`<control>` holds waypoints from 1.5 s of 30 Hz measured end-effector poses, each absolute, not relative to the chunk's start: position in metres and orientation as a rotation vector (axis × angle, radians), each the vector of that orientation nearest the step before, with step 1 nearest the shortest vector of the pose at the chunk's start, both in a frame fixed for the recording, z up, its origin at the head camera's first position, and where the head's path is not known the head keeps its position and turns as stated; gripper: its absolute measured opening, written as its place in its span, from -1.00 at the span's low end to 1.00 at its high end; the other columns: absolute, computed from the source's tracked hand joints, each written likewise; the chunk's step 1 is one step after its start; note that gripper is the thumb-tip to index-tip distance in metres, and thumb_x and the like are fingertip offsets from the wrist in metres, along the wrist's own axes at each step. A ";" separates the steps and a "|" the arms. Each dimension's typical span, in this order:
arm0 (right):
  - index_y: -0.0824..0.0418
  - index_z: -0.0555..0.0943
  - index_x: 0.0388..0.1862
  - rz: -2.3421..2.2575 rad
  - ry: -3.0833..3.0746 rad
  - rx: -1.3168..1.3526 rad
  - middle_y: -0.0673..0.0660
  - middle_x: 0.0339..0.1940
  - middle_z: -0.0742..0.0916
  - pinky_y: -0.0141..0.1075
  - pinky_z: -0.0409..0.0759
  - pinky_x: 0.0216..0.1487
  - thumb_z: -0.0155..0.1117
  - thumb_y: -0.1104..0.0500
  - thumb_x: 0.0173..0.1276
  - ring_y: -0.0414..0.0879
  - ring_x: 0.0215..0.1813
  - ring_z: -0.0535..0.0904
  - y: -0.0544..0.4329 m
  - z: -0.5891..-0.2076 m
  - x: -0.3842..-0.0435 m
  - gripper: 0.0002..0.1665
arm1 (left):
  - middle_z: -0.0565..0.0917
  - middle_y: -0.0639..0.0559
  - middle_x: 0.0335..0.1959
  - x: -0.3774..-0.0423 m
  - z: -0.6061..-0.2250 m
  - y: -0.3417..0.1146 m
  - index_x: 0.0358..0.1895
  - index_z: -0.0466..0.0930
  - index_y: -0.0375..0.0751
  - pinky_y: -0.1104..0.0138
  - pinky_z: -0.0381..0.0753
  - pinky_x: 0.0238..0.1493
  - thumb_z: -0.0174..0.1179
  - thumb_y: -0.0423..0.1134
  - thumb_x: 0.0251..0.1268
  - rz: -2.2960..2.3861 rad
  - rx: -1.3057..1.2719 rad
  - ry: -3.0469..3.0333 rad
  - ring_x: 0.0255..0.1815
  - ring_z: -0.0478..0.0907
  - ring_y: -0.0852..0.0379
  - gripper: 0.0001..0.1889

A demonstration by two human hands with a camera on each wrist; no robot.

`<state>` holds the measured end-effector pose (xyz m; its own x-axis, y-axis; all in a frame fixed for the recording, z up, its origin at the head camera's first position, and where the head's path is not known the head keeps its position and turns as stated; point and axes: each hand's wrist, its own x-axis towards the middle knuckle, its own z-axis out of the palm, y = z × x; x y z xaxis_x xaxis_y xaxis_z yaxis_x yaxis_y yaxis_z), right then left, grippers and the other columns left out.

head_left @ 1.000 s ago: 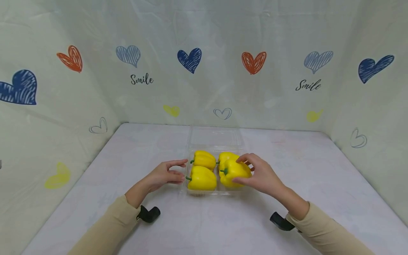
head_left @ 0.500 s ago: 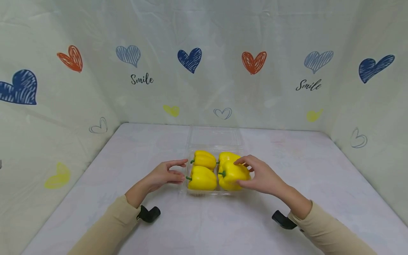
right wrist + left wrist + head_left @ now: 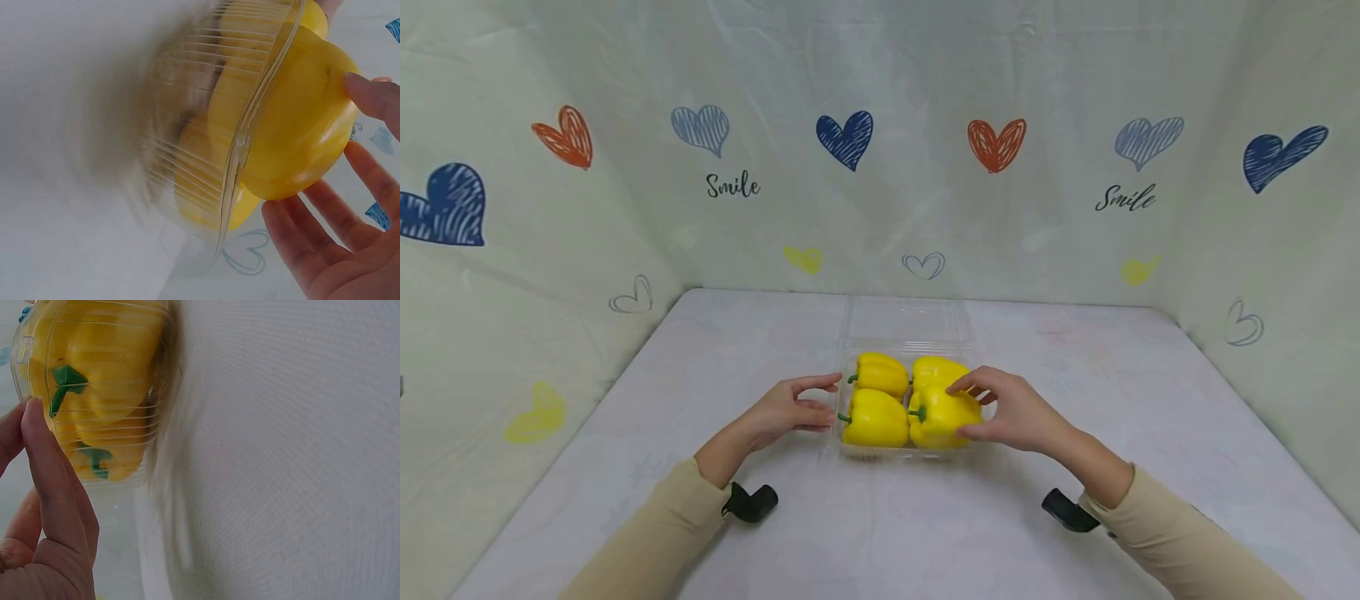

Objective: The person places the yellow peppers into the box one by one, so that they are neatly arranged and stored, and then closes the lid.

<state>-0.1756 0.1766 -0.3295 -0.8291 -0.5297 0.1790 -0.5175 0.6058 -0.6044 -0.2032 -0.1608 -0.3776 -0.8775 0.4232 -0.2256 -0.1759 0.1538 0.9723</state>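
Note:
A clear plastic box (image 3: pixel 891 453) with ribbed sides holds several yellow bell peppers, among them a back-left one (image 3: pixel 882 375), a front-left one (image 3: pixel 876 418) and a back-right one (image 3: pixel 936 369). My left hand (image 3: pixel 790 407) is at the box's left side; in the left wrist view its thumb and a finger (image 3: pixel 39 428) pinch the rim. At the front right, my right hand (image 3: pixel 1018 412) holds a bell pepper (image 3: pixel 943 417) between thumb and fingers, its green stem pointing left. The right wrist view shows this pepper (image 3: pixel 300 119) standing partly above the rim, fingertips against its skin.
The box's transparent lid (image 3: pixel 906 321) lies folded back behind it, toward the far edge of the white table (image 3: pixel 737 333). A pale curtain (image 3: pixel 917 75) printed with hearts surrounds the table's back and sides. A black wrist mount (image 3: pixel 752 504) projects from each sleeve.
The right hand has carried its bell pepper slightly left and lower into the front-right part of the box. The left hand stays at the box's left side.

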 end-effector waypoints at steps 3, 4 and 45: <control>0.19 0.61 -0.10 -1.011 2.809 -0.950 0.04 -0.11 0.64 -0.08 0.60 -0.12 0.54 0.16 -0.05 -0.04 -0.12 0.53 0.175 -0.330 -0.176 -0.52 | 0.27 -0.30 0.28 -0.203 -0.377 -0.161 0.36 0.22 -0.34 0.23 0.64 -0.14 0.28 -0.46 0.12 1.772 0.229 1.989 -0.25 0.60 0.11 -0.31; 0.19 0.62 -0.10 -1.000 2.809 -0.957 0.03 -0.12 0.64 -0.08 0.60 -0.12 0.54 0.15 -0.05 -0.05 -0.13 0.54 0.175 -0.330 -0.177 -0.52 | 0.27 -0.30 0.28 -0.203 -0.377 -0.161 0.36 0.22 -0.34 0.23 0.64 -0.14 0.28 -0.45 0.12 1.769 0.227 1.992 -0.25 0.60 0.11 -0.31; 0.18 0.57 0.13 -0.782 2.586 -1.099 0.00 -0.22 0.51 -0.17 0.57 -0.09 0.51 0.14 0.01 -0.11 -0.22 0.40 0.184 -0.333 -0.194 -0.36 | 0.30 -0.28 0.26 -0.204 -0.377 -0.155 0.35 0.24 -0.32 0.22 0.64 -0.14 0.30 -0.43 0.11 1.737 0.233 2.018 -0.24 0.60 0.08 -0.31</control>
<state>-0.1943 0.1837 -0.3327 -0.6942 -0.7198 0.0017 -0.6002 0.5775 -0.5534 -0.2045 -0.1547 -0.3774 -0.8776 0.4181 -0.2343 -0.1695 0.1865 0.9677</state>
